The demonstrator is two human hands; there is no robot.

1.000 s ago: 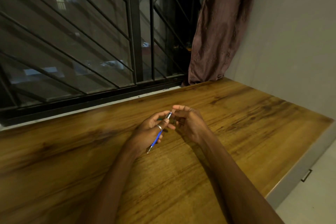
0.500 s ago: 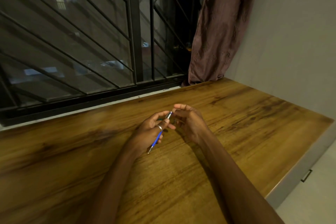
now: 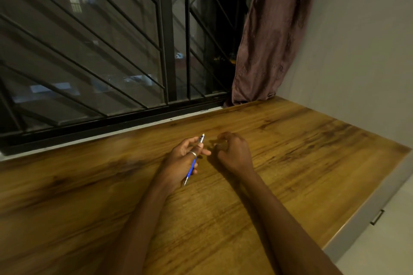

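Observation:
A blue mechanical pencil (image 3: 192, 168) with a silver upper end and a white tip lies across my left hand (image 3: 180, 159), which grips it between thumb and fingers. Its point faces me and its top aims at the window. A ring sits on one finger of that hand. My right hand (image 3: 234, 152) rests on the wooden tabletop (image 3: 301, 163) just right of the pencil, a small gap away from it. Its fingers are curled in toward the thumb. Nothing shows inside them, and the fingertips are partly hidden.
A barred window (image 3: 165, 40) with a dark frame runs along the table's far edge. A brownish curtain (image 3: 263, 51) hangs at the back right corner beside a plain wall. The table's right edge drops to a white drawer front with a handle (image 3: 377, 217).
My right hand has pulled away to the right from the pencil's top end, which it was touching before. The left hand has tilted the pencil more upright in the view.

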